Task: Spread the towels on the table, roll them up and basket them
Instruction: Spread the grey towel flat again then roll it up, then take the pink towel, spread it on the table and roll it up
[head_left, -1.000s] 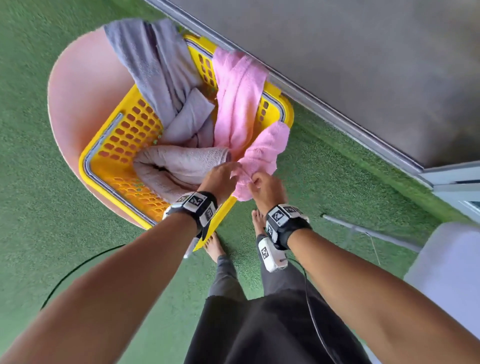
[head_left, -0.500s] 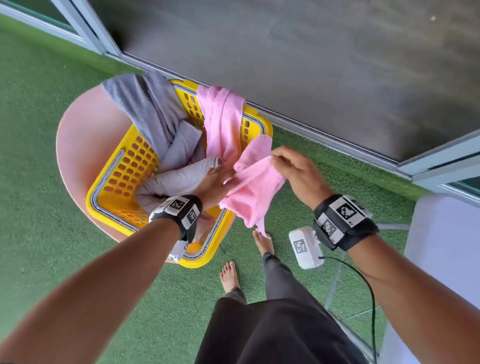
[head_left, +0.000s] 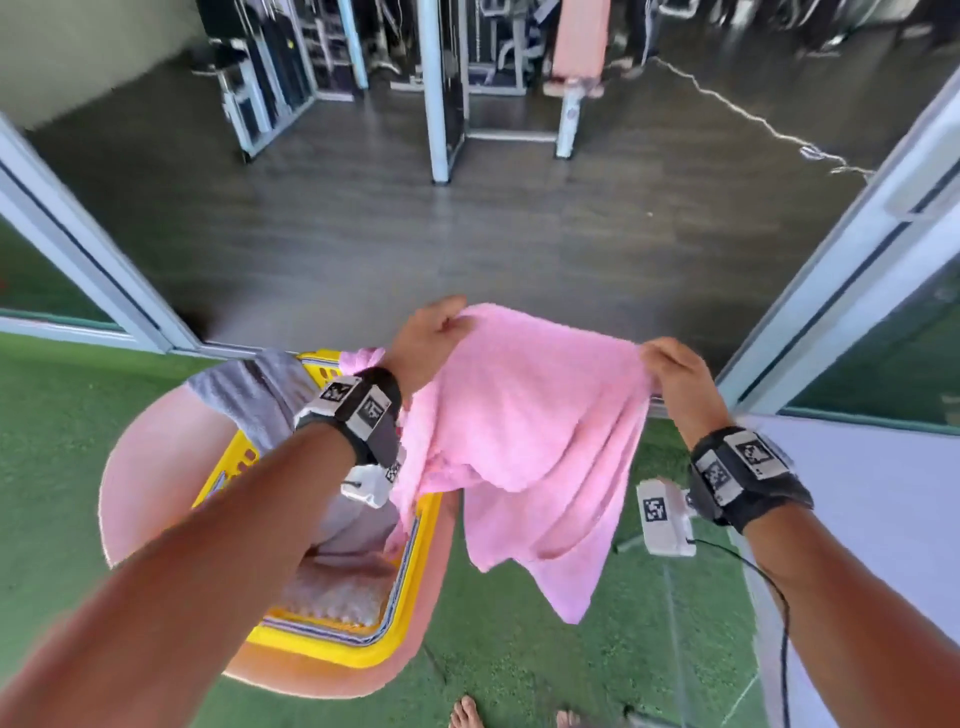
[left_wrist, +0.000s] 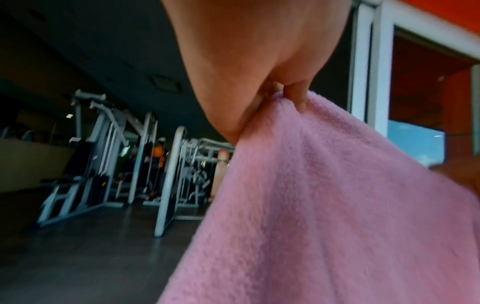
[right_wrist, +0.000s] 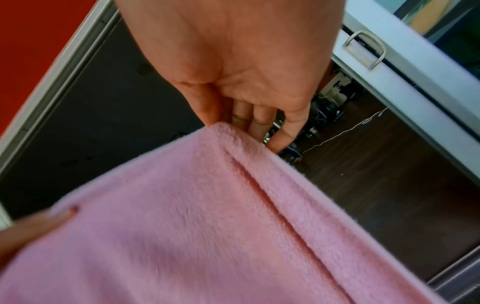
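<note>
**Holding a pink towel stretched between both hands**

Holding the pink towel (head_left: 524, 431) by its top edge, the person kept it in the air, above and to the right of the yellow basket (head_left: 410, 597). Left hand (head_left: 426, 332) pinched one upper corner, fingers curled round the cloth; right hand (head_left: 675, 369) pinched the other corner, thumb on the near side. Towel sagged between the two grips and hung in loose folds, lower edge clear of the green turf (head_left: 519, 649). Basket sat on a round pink stool (head_left: 140, 499). A grey towel (head_left: 244, 389) draped over the basket's far rim; more cloth lay inside, blurred. White worktop (head_left: 883, 519) stood at right, well apart from the towel. Gym machines (head_left: 441, 78) stood beyond the open doorway.
</note>
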